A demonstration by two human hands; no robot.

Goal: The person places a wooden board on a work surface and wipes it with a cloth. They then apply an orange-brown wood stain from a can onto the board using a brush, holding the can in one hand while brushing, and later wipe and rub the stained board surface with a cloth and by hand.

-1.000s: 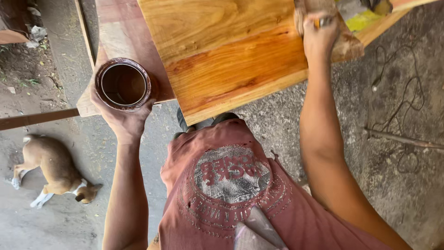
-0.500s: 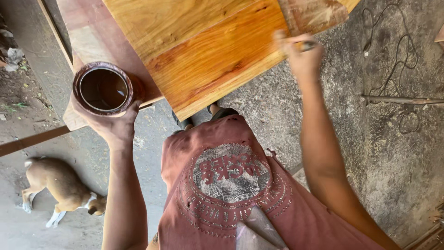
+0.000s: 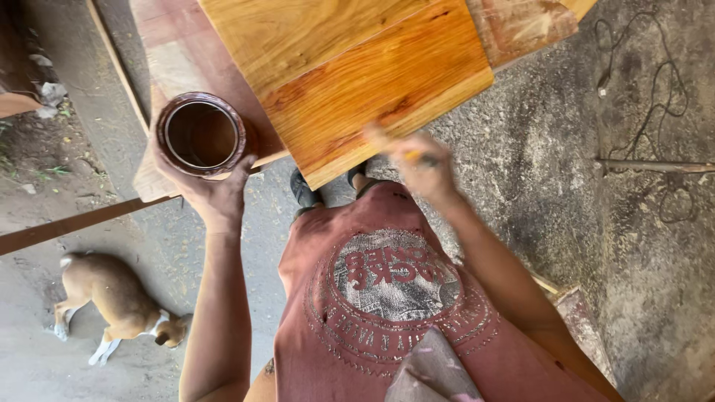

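1. Board (image 3: 357,74): big wooden panel, glossy orange-yellow grain, darker wet-looking band along the near edge. Lies on the worktop (image 3: 179,52), near corner overhanging toward the person.
2. Worktop: reddish-brown planks under the board, paler worn patch on the left; another plank (image 3: 521,26) shows at the board's right.
3. Can (image 3: 201,135): round, dark brown, stained rim, open top. Inside looks dark brown; level cannot be told. Held up just left of the board's near edge, over the worktop edge.
4. Left hand (image 3: 212,195): grip wrapped around the can from below, fingers pressed on its wall.
5. Right hand (image 3: 417,165): motion-blurred, just off the board's near corner. Grip closed around a small thin thing with a yellowish bit (image 3: 411,156); too blurred to name.
6. Floor (image 3: 596,223): rough grey concrete. Thin black cable (image 3: 655,112) looped at right, long rod (image 3: 655,165) across it.
7. Left: dirt strip, brown beam (image 3: 67,227), tan-and-white dog (image 3: 112,301) lying on the floor.
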